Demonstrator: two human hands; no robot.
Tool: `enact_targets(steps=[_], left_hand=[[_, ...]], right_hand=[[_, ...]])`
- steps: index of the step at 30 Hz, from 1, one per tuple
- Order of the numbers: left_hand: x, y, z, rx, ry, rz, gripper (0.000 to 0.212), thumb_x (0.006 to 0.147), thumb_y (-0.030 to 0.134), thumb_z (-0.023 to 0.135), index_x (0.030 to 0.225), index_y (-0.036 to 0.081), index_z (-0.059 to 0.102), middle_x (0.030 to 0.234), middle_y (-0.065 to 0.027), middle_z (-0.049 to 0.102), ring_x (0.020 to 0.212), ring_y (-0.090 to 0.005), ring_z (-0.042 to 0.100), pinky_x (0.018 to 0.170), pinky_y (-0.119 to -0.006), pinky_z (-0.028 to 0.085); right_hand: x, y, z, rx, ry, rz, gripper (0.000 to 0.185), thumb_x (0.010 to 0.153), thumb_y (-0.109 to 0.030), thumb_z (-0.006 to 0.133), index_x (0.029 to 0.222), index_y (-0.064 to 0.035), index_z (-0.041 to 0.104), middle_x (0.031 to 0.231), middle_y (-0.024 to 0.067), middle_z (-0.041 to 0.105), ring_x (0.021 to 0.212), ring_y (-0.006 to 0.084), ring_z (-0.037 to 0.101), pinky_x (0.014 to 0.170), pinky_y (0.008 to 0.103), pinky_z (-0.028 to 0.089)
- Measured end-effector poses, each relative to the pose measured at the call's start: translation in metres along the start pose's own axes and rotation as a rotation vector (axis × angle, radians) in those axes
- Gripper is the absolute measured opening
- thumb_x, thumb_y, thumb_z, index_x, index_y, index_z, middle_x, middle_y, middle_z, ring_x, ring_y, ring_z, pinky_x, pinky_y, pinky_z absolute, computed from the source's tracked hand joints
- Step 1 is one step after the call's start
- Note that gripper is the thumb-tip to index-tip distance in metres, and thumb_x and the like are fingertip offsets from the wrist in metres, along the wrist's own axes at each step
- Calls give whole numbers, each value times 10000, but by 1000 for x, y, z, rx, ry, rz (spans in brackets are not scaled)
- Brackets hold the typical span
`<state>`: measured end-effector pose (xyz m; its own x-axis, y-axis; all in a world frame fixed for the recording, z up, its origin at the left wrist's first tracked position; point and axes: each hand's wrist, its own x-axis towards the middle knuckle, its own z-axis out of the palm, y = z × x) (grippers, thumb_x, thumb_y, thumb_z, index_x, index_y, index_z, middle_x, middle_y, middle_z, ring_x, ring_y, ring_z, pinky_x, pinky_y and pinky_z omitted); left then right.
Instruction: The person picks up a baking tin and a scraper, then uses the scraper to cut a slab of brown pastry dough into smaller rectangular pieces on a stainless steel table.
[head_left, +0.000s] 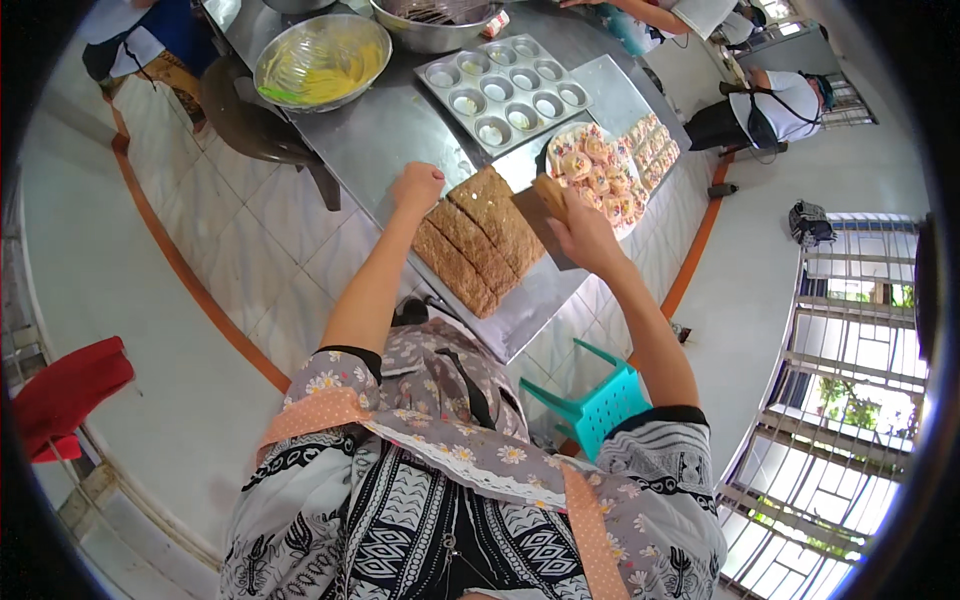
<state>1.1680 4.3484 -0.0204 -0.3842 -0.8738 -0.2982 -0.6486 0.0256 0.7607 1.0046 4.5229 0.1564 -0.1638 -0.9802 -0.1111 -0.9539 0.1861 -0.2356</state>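
Observation:
A brown sheet cake (472, 247), with long cuts across it, lies on a metal tray (517, 326) at the table's near corner. My right hand (589, 229) grips the wooden handle of a bench scraper (547, 225), whose wide flat metal blade is beside the cake's right edge. My left hand (420, 185) is curled at the cake's upper left corner; whether its fingers hold anything cannot be seen. Just beyond my right hand, a round plate of frosted cupcakes with sprinkles (600, 176) stands near small frosted cake pieces (656, 154).
A muffin tin (506, 94), a steel bowl with yellow batter and a green spatula (322, 64) and another steel bowl (439, 30) are farther back. A brown chair (251, 120) is left, a teal plastic stool (600, 401) at right. Other people stand around the table's far side.

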Motion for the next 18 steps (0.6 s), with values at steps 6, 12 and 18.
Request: enact_targets(steps=[6,12,18], left_hand=[[-2,30,7,29,-18,22,39,638,147,625,658,161,656,892,-95,569,804,-265,568,659,-355,474],[-8,38,11,51,1,32,47,638,106,634,647,149,650,930,-119,519,866,-287,530,695,-361,468],[-2,36,16,68,-23,24,55,644,104,629,662,150,652,940,-117,520,888,-291,522,715,-371,468]], right_hand=[[59,-5,24,-5,-58,-50,298,770,-178,521,936,-22,329,641,214,554,626,386,551,539,473,416],[78,-1,37,47,-80,-105,306,767,-171,527,954,-22,336,605,231,537,588,409,532,524,490,402],[87,0,41,31,-85,-154,329,764,-166,530,976,-16,328,605,229,536,595,405,533,530,478,408]])
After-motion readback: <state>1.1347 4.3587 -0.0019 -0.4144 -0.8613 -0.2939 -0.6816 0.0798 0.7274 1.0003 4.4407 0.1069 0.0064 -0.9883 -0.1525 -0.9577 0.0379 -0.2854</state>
